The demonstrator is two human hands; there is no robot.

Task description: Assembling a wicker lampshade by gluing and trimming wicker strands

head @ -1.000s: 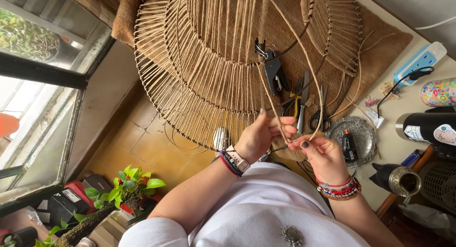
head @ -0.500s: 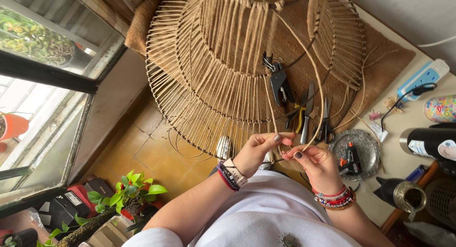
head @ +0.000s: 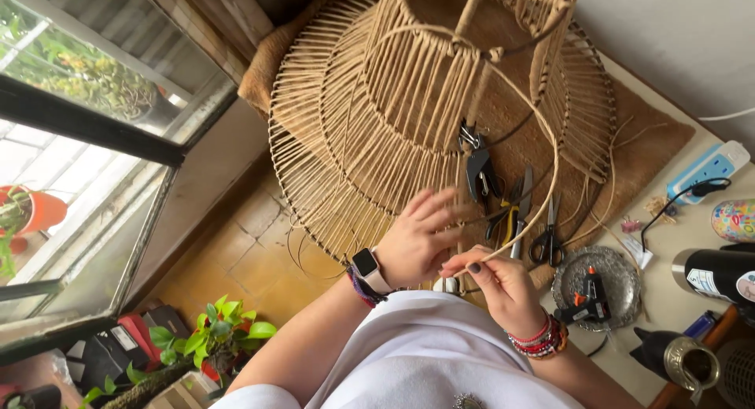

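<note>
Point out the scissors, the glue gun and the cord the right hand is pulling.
scissors (head: 548, 240): head view, on the black handles.
glue gun (head: 587, 303): head view, on its body.
cord (head: 550, 185): head view, on the curved span.

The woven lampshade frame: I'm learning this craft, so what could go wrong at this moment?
The long cord pinched by the right hand loops wide and might snag the pliers or scissors beneath. The frame, steadied only by the left hand, could shift. The glue gun sits near the right wrist.

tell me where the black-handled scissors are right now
In the head view the black-handled scissors lie right of centre on the brown mat, between the pliers and the round metal tray.
</note>
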